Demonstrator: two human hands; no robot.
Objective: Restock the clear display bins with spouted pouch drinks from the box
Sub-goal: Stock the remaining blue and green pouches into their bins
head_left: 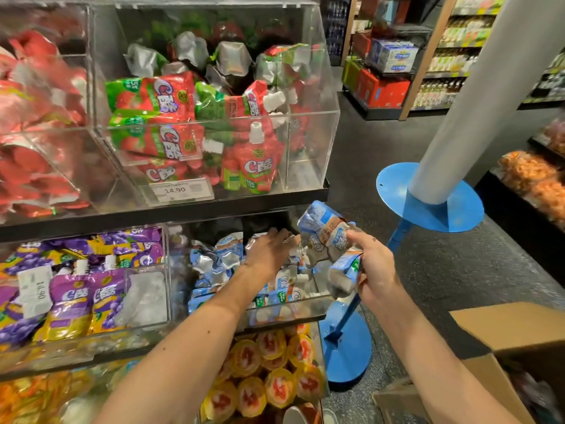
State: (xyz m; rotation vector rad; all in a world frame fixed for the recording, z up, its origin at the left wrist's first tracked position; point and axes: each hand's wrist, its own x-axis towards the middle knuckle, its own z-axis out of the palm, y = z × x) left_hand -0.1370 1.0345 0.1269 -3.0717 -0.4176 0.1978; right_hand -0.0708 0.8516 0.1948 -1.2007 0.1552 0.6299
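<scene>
Head cam, just the one view. The left hand point(269, 249) is reached into the clear bin point(180, 280) at the right end of the middle shelf. It's palm down with the fingers stretched fairly flat on the blue pouches point(220, 261) heaped in there. It doesn't look like it's gripping anything, just resting on the pile.

The right hand point(377, 270) is just outside that bin, past the right edge of the shelf. Its fingers and thumb are curled round a bunch of pouches point(328, 237), the same blue-and-white kind. I count at least two, tilted so the top end points toward the shelf above. The bunch is right beside the left hand's fingertips, and I can't tell if they actually touch.

The cardboard box point(504, 341) is in the lower right corner, flaps open, below the right forearm. The inside is too dark to make out.

Rest of the rack:
- The top shelf bin is full of strawberry pouches point(159, 117), with a price tag point(179, 191) reading 14.90 on its front wall.
- Purple grape pouches point(76, 298) fill the bin left of the blue one on the middle shelf.
- Round yellow cups point(269, 381) are stacked on the bottom shelf.

Off the rack's right end there's a blue stand point(428, 206), with a white pole point(489, 87) rising from its top disc.
</scene>
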